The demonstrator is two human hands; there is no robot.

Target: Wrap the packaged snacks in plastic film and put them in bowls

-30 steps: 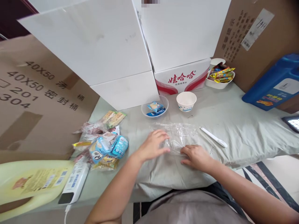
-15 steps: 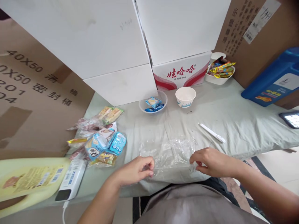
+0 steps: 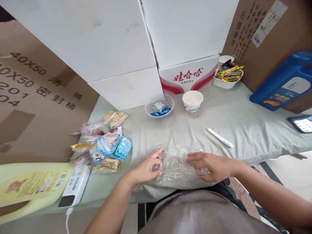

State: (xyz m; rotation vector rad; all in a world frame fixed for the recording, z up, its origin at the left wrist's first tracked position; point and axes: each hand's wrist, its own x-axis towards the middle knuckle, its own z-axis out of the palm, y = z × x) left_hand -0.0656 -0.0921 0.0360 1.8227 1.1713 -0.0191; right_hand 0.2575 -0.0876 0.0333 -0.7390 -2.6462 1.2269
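Observation:
A crumpled clear plastic bag (image 3: 175, 162) lies on the grey-green cloth (image 3: 234, 117) close to the near edge. My left hand (image 3: 146, 168) pinches the bag's left edge between thumb and fingers. My right hand (image 3: 211, 165) rests on the bag's right side, forefinger stretched toward the middle, the other fingers curled on the film. A pile of wrapped snacks (image 3: 104, 146) lies to the left of my left hand.
A glass bowl (image 3: 159, 108) holding blue packets, a paper bowl (image 3: 192, 100) and a white bowl of sweets (image 3: 227, 78) stand at the back by white boxes (image 3: 122, 48). A white pen (image 3: 218, 137), blue jug (image 3: 282, 83), yellow jug (image 3: 31, 185), power strip (image 3: 74, 185) and phone (image 3: 302, 123) lie around.
Both hands pulled the plastic bag toward the near edge and spread it apart, then moved closer together on it. My right forefinger now points inward over the film.

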